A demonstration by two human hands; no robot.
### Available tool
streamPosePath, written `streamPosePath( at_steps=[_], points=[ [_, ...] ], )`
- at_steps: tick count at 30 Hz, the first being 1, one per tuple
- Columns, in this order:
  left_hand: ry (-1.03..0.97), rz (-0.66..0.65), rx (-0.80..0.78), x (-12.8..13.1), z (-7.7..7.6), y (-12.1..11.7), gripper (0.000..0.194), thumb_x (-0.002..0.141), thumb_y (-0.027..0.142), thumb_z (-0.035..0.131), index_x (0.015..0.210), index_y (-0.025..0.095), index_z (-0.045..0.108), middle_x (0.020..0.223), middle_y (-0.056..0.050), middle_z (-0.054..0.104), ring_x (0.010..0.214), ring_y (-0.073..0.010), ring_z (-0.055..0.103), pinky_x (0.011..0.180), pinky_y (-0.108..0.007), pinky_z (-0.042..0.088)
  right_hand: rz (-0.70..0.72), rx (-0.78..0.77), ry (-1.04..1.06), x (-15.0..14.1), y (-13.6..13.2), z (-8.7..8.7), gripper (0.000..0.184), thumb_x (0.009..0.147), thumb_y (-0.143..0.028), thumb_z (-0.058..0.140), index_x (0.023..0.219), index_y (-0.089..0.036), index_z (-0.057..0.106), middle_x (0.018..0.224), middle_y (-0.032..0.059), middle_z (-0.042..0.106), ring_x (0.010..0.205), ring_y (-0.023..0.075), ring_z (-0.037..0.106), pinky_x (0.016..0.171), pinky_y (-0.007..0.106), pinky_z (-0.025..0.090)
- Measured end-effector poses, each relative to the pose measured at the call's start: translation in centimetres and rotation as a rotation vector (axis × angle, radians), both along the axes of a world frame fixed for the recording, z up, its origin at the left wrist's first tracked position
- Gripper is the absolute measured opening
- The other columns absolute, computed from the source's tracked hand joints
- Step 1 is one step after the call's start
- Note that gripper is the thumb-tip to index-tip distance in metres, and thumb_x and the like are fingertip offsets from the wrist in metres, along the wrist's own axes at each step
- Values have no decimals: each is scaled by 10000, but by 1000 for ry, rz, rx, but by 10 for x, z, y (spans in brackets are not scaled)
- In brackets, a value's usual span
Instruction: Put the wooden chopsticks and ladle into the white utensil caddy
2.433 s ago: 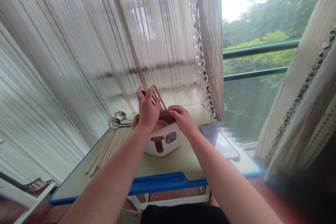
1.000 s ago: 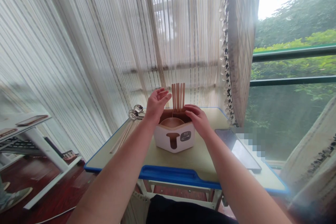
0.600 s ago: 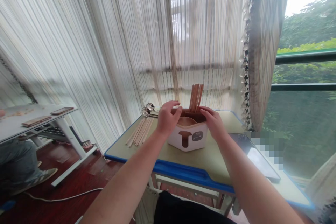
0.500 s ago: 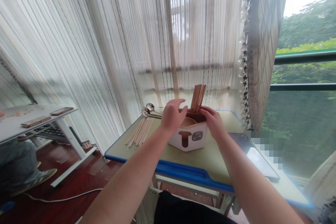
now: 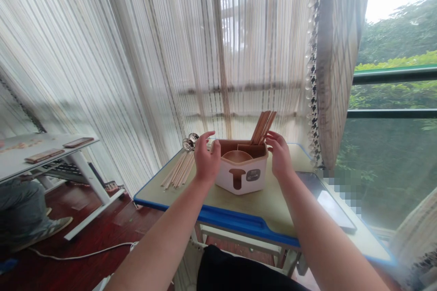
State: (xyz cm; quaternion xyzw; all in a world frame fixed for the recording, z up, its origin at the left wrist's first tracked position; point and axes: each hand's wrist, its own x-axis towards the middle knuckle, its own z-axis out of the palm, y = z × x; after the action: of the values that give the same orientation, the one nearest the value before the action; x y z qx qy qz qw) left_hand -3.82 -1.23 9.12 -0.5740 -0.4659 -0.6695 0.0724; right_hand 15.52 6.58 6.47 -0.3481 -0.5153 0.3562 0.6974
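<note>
On the desk in front of me stands a white storage box with a brown inside and a T-shaped cutout in its front. A bundle of brown chopsticks leans to the right in its back right compartment. My left hand is at the box's left side, fingers apart and holding nothing. Beside the right rim, close to the chopsticks, is my right hand, its fingers loosely curved and empty. Left of the box lie several pale wooden chopsticks and metal ladles, their handles partly hidden by my left hand.
A dark tablet lies at the right of the blue-edged desk. Striped curtains hang behind it. To the left, a person's leg shows under a white table; a white cable crosses the floor.
My left hand has moved left, from over the box to its left side. The brown chopsticks now lean further right, and my right hand has come slightly away from the rim.
</note>
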Motion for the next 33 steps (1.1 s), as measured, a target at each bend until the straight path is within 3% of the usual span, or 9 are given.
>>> streamPosePath(
  at_steps=[7,9,11,16,18,21,28,30,33],
  points=[
    [49,61,-62,-41,-31,-19,214,832,249,483,1037,206,528,1074,-61,592,1006,-176,541,872,-316,432,-792,459,-149,4,-30,4,340,764,-404,517,1030,-198,466,1013,104,502,871,215,526,760,410,431],
    [91,100,-125,-61,-43,-23,200,828,245,481,1018,205,531,1045,-57,604,985,-178,551,862,-316,440,-841,640,-314,-4,-46,-2,314,720,-410,574,944,-209,482,960,118,507,917,257,522,771,445,429],
    [125,171,-184,-83,-55,-28,197,824,236,475,1010,203,532,1027,-57,612,979,-181,555,876,-323,436,-720,835,-482,-22,-63,-12,224,703,-369,600,856,-245,495,866,79,526,837,237,539,751,438,440],
    [197,379,-372,-127,-81,-42,239,804,195,465,1025,191,554,1043,-68,612,1036,-196,527,955,-334,384,98,1190,-1101,-93,-102,-40,199,790,-221,523,970,-287,578,910,49,625,845,194,554,801,382,415],
    [189,463,-430,-134,-88,-44,258,798,190,458,1033,172,563,1044,-83,607,1058,-206,508,971,-337,362,338,1161,-1322,-116,-113,-46,189,814,-199,468,948,-237,596,852,67,630,773,186,549,738,355,410],
    [175,542,-506,-137,-93,-42,261,777,205,480,1010,160,588,1061,-98,594,1079,-226,485,980,-355,333,441,929,-1473,-138,-117,-48,177,795,-175,443,887,-186,594,800,74,603,723,182,530,664,315,393],
    [83,586,-709,-142,-97,-34,306,756,224,485,1031,157,604,1081,-115,593,1029,-246,520,912,-359,366,297,347,-1384,-185,-98,-59,379,819,-170,366,1156,-199,537,1145,91,568,979,202,547,785,299,406],
    [82,584,-723,-143,-96,-34,302,751,226,488,1019,157,608,1072,-115,599,1025,-247,526,909,-354,368,222,274,-1394,-202,-94,-60,473,801,-171,390,1264,-219,471,1293,84,496,1081,227,509,804,311,401],
    [83,581,-736,-144,-95,-35,288,750,222,480,999,162,612,1060,-117,604,1020,-247,533,900,-350,372,186,223,-1415,-218,-93,-58,409,829,-206,370,1201,-243,538,1260,56,538,1074,235,514,792,318,393]
  ],
)
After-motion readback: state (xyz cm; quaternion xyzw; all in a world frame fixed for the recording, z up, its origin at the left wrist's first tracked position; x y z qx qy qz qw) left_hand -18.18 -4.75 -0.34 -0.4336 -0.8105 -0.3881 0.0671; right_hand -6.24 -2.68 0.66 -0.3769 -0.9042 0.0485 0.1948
